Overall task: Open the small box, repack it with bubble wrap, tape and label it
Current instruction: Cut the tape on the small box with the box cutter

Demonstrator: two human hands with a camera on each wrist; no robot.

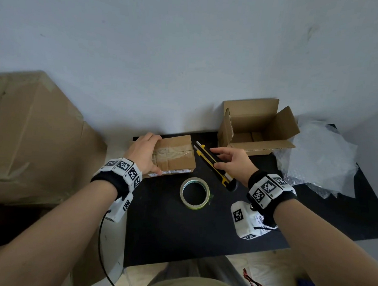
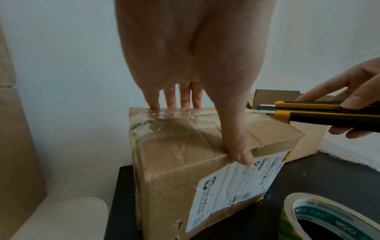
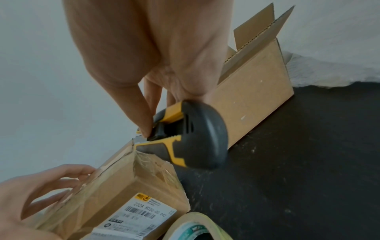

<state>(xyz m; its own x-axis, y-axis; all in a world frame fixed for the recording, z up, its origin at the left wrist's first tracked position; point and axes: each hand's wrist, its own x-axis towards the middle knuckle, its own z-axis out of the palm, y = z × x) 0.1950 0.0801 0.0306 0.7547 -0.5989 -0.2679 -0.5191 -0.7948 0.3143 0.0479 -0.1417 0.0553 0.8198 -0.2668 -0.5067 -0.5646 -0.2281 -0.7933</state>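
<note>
The small taped cardboard box [image 1: 174,157] lies at the black table's far left, with a white shipping label [image 2: 236,183] on its near side. My left hand [image 1: 144,153] grips it, fingers over the far edge and thumb [image 2: 236,142] on the near edge. My right hand [image 1: 231,163] holds a yellow and black utility knife [image 1: 213,164], thumb on its slider [image 3: 156,133]. The short blade [image 2: 265,107] sits at the box's far right top corner [image 3: 133,142]. A roll of clear tape [image 1: 194,193] lies flat in front of the box.
An open, empty cardboard box [image 1: 257,127] stands at the back right against the wall. Crumpled bubble wrap [image 1: 320,157] lies to its right. A large cardboard carton [image 1: 29,133] stands left of the black table [image 1: 178,230]. A white round object [image 2: 61,217] sits beside the table.
</note>
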